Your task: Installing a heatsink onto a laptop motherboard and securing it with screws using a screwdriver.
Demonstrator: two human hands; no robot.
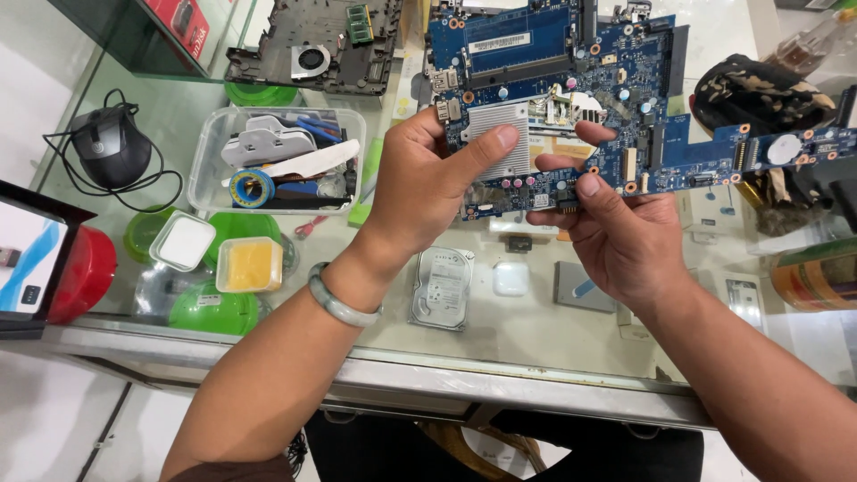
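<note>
Above the glass counter: a blue circuit board is held in the air by both hands, tilted toward the camera, well over the counter top.
Left hand: it grasps the board at its near left edge, with the thumb pressed on the silver heat plate; a pale bangle sits on the wrist.
Right hand: it pinches the near edge of the board at the middle, thumb on the front face and fingers curled behind.
Board edges: the far part rises past the top of the picture; a narrow arm of the board reaches to the right and ends over a dark camouflage bag.
Left side: a clear plastic tray with tools and tape, a black mouse with cable, and green lids stand close together.
Far left: an opened laptop base with a fan lies beyond the tray.
Under the glass: a hard drive and a small white case lie below the hands.
Open room: the glass near the metal counter edge, between the two forearms, carries nothing on top.
</note>
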